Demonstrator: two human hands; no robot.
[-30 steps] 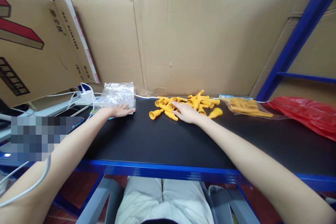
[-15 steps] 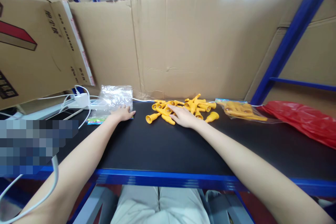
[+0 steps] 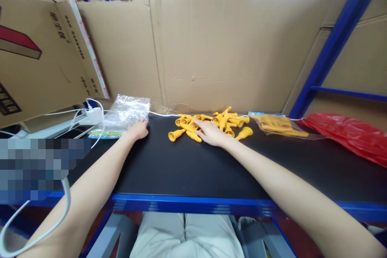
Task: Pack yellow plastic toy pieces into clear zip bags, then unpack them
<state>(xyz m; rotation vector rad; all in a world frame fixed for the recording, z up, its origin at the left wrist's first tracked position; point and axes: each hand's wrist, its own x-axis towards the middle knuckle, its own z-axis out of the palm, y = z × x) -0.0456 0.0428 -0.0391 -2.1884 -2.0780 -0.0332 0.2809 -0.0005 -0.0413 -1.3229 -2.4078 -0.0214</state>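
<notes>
At the left of the black table, my left hand (image 3: 139, 130) lies at the near right corner of a clear plastic bag (image 3: 128, 109). Its fingers are drawn together on the bag's edge. A colourful printed strip (image 3: 105, 134) shows along the bag's near side. My right hand (image 3: 211, 133) rests palm down on a loose pile of yellow horn-shaped plastic pieces (image 3: 223, 121), with its fingers stretched out over them and not wrapped round any. One yellow horn-shaped piece (image 3: 176, 134) lies left of that hand, its wide mouth facing me. Pieces beneath my palm are hidden.
Right of the pile lies a clear bag with yellow pieces inside (image 3: 278, 124), then a red plastic bag (image 3: 347, 135). A white power adapter with cables (image 3: 92, 117) sits at the left. Cardboard (image 3: 226, 48) walls the back; a blue rail (image 3: 193, 204) edges the front.
My left hand has shifted slightly left and its fingers have drawn together. The clear plastic bag has slid left and turned a little. My right hand stays on the pile.
</notes>
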